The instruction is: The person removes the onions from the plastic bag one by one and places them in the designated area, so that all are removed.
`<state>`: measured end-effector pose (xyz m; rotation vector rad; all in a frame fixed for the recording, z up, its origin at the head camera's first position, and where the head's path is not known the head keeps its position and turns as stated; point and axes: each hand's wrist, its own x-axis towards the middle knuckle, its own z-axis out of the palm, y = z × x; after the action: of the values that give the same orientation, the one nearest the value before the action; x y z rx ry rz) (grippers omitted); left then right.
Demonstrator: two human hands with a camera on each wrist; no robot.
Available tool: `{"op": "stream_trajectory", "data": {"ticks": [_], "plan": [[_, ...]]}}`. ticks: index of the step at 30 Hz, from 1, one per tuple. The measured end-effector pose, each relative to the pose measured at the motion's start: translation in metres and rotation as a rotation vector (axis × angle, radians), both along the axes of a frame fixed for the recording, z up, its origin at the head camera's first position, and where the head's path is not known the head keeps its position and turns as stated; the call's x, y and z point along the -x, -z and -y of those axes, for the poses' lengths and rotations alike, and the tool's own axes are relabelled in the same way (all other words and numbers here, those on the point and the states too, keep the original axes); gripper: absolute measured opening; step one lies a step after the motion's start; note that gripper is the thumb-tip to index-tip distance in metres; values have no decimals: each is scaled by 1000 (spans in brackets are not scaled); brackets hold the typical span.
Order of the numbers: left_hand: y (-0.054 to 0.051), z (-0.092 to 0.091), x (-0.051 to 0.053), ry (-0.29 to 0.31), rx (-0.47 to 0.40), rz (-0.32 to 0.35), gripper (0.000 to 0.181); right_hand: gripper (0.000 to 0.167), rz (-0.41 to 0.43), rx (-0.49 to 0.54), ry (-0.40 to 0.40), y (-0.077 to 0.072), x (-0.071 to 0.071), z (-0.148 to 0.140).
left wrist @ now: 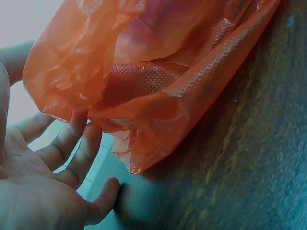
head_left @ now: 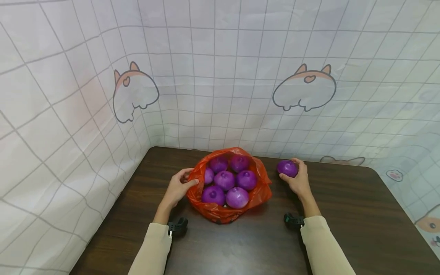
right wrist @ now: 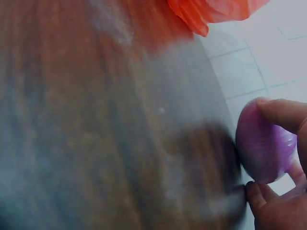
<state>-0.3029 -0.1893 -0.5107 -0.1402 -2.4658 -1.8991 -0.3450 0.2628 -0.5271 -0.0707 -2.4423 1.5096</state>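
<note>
A red plastic bag point(head_left: 259, 191) sits with its mouth wide open on the dark wooden table, several shiny purple onions point(head_left: 225, 180) inside it. At the bag's left rim, my left hand point(head_left: 178, 188) pinches the plastic, thumb over the edge and fingers outside. In the left wrist view the bag's crumpled side point(left wrist: 72, 57) lies against those fingers. Right of the bag, my right hand point(head_left: 299, 180) grips a single purple onion point(head_left: 286, 168) near the table's back edge. Thumb and fingertips are around this onion point(right wrist: 261, 143) in the right wrist view, close to the table surface.
The dark wooden table point(head_left: 233, 244) has its back edge against a white gridded cloth point(head_left: 223, 95) printed with cartoon animals. More of this cloth hangs at the left and right. A dark band point(head_left: 178, 226) is on my left wrist, another point(head_left: 293, 220) on the right.
</note>
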Motion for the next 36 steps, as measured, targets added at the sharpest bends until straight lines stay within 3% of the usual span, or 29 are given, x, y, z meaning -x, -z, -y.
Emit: {"op": "stream_trajectory", "data": {"ticks": [7,13,19,23,29,36], "plan": [[1,-3,-1,-2,0,1,47,78,-16,49,44,-17,-16,-1],[-1,-3,-1,-1,-3,-1,47,72,-123,63,54,-51,-33,13],[-3,-3,-4,-10,-3,4,46,61,-220,-17,-52,-94,-55,44],[-3,-2,-5,-13,-4,8,46,55,-281,-17,-160,-112,-70,71],[-3,-1,-3,-2,-12,7,46,54,-314,-9,-346,-117,-85,103],[-1,2,0,6,-9,-2,48,55,-238,-159,-497,-100,-81,126]]}}
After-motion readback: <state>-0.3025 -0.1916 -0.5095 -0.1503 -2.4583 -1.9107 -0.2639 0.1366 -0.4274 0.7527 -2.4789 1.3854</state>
